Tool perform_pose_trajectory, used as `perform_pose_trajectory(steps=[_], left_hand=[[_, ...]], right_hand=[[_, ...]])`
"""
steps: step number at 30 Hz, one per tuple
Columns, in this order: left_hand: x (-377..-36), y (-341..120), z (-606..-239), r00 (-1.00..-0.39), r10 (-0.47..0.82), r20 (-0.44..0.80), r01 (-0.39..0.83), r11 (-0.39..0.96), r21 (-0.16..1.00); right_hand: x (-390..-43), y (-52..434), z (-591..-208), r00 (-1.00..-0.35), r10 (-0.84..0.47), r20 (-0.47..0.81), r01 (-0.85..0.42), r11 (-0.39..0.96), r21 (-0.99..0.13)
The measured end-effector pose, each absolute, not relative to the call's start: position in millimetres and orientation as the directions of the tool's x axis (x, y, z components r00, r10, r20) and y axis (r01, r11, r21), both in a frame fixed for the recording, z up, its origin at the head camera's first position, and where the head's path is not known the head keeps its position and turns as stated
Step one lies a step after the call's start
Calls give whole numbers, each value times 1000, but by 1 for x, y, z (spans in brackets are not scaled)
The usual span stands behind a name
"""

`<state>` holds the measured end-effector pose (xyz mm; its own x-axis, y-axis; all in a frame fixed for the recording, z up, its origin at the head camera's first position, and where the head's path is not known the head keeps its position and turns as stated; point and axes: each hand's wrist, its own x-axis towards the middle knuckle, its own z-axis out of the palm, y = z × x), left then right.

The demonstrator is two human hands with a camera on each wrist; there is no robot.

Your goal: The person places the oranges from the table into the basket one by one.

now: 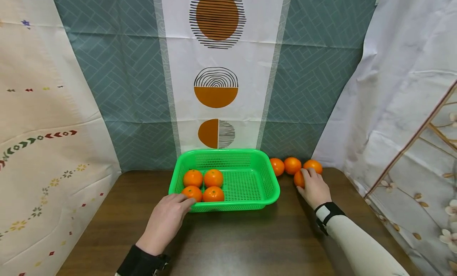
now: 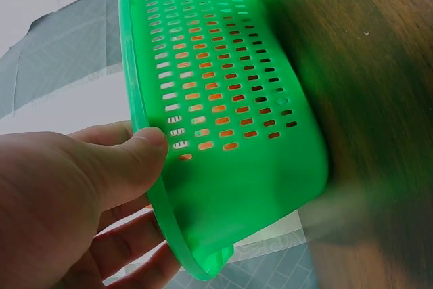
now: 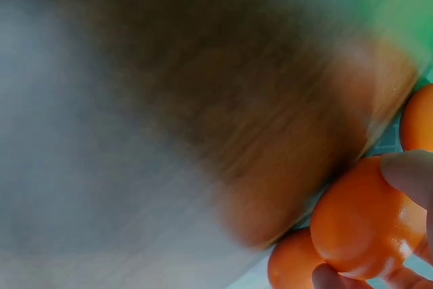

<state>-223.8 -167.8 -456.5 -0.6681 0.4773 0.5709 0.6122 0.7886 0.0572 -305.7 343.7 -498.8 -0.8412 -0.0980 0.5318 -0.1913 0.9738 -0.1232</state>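
Note:
A green plastic basket (image 1: pixel 246 205) with slotted walls stands on the table and has several oranges grouped in its left half. At its front left corner, my left hand (image 1: pixel 168 217) holds the rim. The left wrist view shows the thumb (image 2: pixel 145 150) on the outer side of the rim and the other fingers behind it. To the right of the basket, my right hand (image 1: pixel 315 187) grips an orange (image 1: pixel 299 179). In the right wrist view, thumb and fingers lie around this orange (image 3: pixel 362 218), partly covering it.
Three more oranges lie near the right hand: one beside the basket wall (image 1: pixel 277 166), a middle orange (image 1: pixel 292 165) and a right orange (image 1: pixel 313 165). Behind the brown wooden table (image 1: pixel 242 240) hangs a patterned cloth (image 1: pixel 143 89). Light cloths flank both sides.

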Motion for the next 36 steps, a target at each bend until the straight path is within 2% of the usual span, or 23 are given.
perform_pose_trajectory(steps=[18, 29, 36], left_hand=[[-224, -169, -455, -677, 483, 555, 606, 794, 49], [-223, -168, -455, -672, 490, 555, 611, 791, 41], [-223, -167, -456, -675, 487, 554, 606, 794, 42]], right_hand=[[-280, 334, -482, -808, -158, 567, -277, 952, -130], [-270, 332, -472, -816, -160, 555, -286, 947, -146], [-261, 322, -454, -837, -154, 526, -303, 929, -211]])
